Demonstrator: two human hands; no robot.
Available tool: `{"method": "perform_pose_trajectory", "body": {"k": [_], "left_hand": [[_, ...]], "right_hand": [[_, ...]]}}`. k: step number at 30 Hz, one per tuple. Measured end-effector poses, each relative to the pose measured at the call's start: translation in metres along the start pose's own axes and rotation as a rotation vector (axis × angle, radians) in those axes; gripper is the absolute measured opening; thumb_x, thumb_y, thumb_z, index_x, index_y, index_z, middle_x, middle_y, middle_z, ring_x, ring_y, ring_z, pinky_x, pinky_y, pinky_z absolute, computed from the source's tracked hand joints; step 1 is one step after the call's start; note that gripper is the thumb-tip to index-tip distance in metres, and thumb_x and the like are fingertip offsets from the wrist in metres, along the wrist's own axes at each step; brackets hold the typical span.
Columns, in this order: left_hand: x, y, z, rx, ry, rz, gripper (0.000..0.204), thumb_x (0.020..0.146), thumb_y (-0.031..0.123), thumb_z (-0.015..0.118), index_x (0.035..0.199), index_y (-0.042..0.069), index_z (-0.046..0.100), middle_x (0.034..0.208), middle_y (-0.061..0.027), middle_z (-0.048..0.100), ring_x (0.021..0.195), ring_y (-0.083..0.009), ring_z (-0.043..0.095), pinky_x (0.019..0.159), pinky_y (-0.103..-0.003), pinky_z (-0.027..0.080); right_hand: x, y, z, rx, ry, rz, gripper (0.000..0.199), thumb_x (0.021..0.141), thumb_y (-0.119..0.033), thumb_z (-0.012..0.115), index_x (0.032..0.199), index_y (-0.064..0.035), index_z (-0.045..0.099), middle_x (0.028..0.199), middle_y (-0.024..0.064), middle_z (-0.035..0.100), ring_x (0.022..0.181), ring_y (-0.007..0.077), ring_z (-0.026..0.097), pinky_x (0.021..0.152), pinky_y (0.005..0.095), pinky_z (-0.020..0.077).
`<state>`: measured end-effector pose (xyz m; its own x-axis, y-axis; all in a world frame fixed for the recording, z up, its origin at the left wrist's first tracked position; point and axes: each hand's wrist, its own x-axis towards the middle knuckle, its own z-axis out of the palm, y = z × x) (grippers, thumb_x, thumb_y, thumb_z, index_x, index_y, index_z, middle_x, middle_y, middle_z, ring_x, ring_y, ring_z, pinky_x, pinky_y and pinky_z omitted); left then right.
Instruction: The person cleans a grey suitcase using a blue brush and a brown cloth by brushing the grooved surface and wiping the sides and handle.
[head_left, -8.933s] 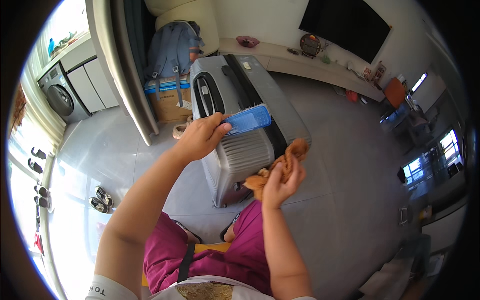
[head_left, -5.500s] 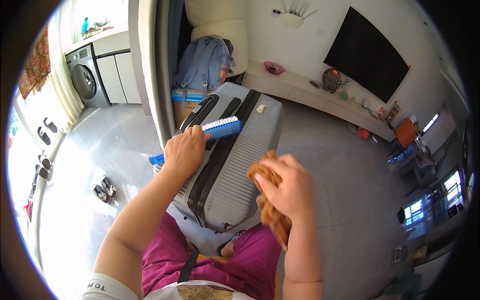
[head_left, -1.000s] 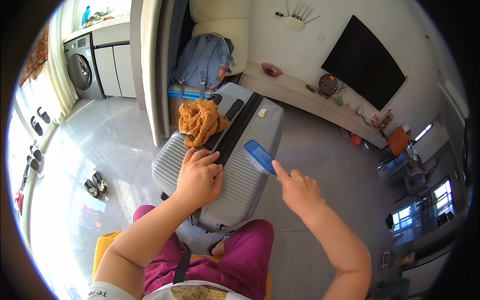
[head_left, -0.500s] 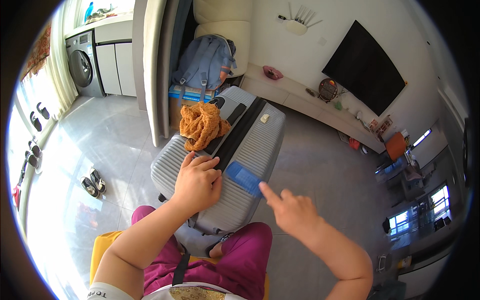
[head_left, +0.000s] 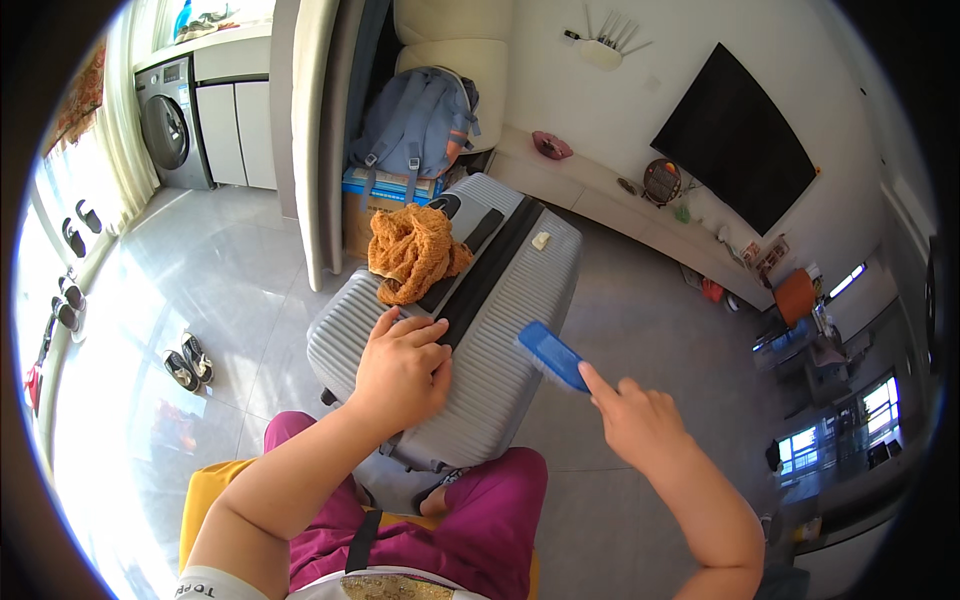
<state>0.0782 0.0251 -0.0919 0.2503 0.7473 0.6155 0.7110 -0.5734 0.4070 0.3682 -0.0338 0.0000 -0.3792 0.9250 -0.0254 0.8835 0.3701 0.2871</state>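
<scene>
A silver-grey ribbed suitcase [head_left: 490, 350] lies in front of my knees, a black band running along its upper face. My left hand [head_left: 400, 365] rests on the suitcase near that band, fingers stretched out and holding nothing. In my right hand [head_left: 640, 420] is a blue brush [head_left: 553, 356], gripped by its handle with the index finger along it. The brush head is over the suitcase's right edge, bristles facing down; whether they touch cannot be made out. A crumpled orange cloth [head_left: 415, 255] lies on the far left part of the suitcase. Beyond the band sits a small whitish piece [head_left: 541, 241].
A blue-grey backpack [head_left: 420, 120] stands on a box behind the suitcase, beside a curtain [head_left: 318, 140]. A low cabinet [head_left: 600, 195] runs along the wall under a television [head_left: 735, 140]. Black shoes [head_left: 188, 362] are on the tiled floor at left. I sit on something yellow [head_left: 205, 500].
My right hand has moved the brush to the right, from the suitcase's ribbed face to its right edge. My left hand stays on the suitcase. The whole view has shifted slightly.
</scene>
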Motion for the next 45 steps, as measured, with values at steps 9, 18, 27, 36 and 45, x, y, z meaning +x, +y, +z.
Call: {"method": "perform_pose_trajectory", "body": {"k": [9,18,27,36,45], "left_hand": [[0.004,0.003,-0.001,0.012,-0.044,0.021,0.012,0.074,0.011,0.067,0.083,0.007,0.074,0.11,-0.0092,0.072,0.111,-0.0244,0.063,0.108,-0.054,0.036],[-0.001,-0.005,-0.008,-0.017,-0.063,0.023,0.011,0.075,0.011,0.067,0.082,0.007,0.074,0.109,-0.0086,0.072,0.111,-0.0242,0.064,0.108,-0.056,0.034],[-0.005,-0.01,-0.01,-0.02,-0.059,0.019,0.012,0.075,0.01,0.067,0.083,0.007,0.074,0.109,-0.0083,0.072,0.111,-0.0233,0.064,0.11,-0.057,0.032],[-0.002,-0.008,-0.009,-0.026,-0.065,0.026,0.01,0.074,0.01,0.067,0.081,0.007,0.074,0.108,-0.0079,0.072,0.111,-0.0228,0.064,0.11,-0.056,0.031],[-0.002,-0.008,-0.008,-0.03,-0.048,0.038,0.009,0.074,0.01,0.066,0.078,0.007,0.073,0.107,-0.0079,0.073,0.11,-0.0227,0.065,0.11,-0.056,0.032]], "right_hand": [[0.041,-0.023,0.015,-0.053,0.193,-0.129,0.06,0.082,-0.005,0.059,0.141,-0.0166,0.05,0.073,0.0114,0.054,0.055,0.0266,0.061,0.05,0.0386,0.0513],[0.033,-0.023,-0.002,-0.126,0.139,-0.166,0.061,0.081,-0.005,0.059,0.141,-0.0147,0.051,0.074,0.012,0.056,0.054,0.0232,0.061,0.049,0.0373,0.0524],[-0.002,-0.008,-0.013,-0.114,-0.027,-0.133,0.065,0.078,-0.004,0.06,0.142,-0.0131,0.049,0.073,0.0106,0.054,0.054,0.0235,0.06,0.049,0.0359,0.0522],[0.03,-0.026,0.023,0.027,0.249,-0.114,0.057,0.083,-0.009,0.062,0.138,-0.0195,0.054,0.07,0.0094,0.052,0.047,0.0261,0.057,0.045,0.0393,0.0481],[0.034,-0.033,0.017,-0.026,0.211,-0.078,0.062,0.078,-0.006,0.062,0.138,-0.0156,0.054,0.072,0.0107,0.056,0.054,0.0249,0.062,0.048,0.0373,0.0521]]}}
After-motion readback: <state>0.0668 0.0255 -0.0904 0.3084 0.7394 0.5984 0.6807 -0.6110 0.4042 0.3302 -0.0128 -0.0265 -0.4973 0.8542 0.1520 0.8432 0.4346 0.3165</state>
